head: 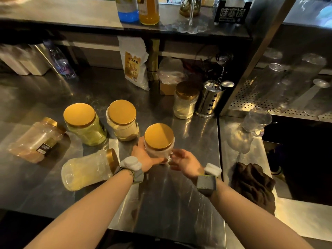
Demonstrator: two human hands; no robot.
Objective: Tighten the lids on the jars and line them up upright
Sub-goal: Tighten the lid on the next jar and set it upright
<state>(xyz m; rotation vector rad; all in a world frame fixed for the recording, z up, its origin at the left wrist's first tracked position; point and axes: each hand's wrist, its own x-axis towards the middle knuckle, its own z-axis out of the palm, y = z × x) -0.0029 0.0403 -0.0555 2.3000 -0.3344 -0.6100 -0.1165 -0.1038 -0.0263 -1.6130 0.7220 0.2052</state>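
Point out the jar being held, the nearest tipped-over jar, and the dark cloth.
Held jar (159,137), head view, gold lid top.
Nearest tipped jar (84,172), head view, clear side wall.
Dark cloth (253,184), head view, middle folds.

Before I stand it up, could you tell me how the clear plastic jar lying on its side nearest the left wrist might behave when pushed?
The clear plastic jar with pale yellow powder looks round-bodied and lies on smooth steel counter, so it may roll. It seems well filled, so probably fairly heavy. Its gold lid may be loose; powder could spill.
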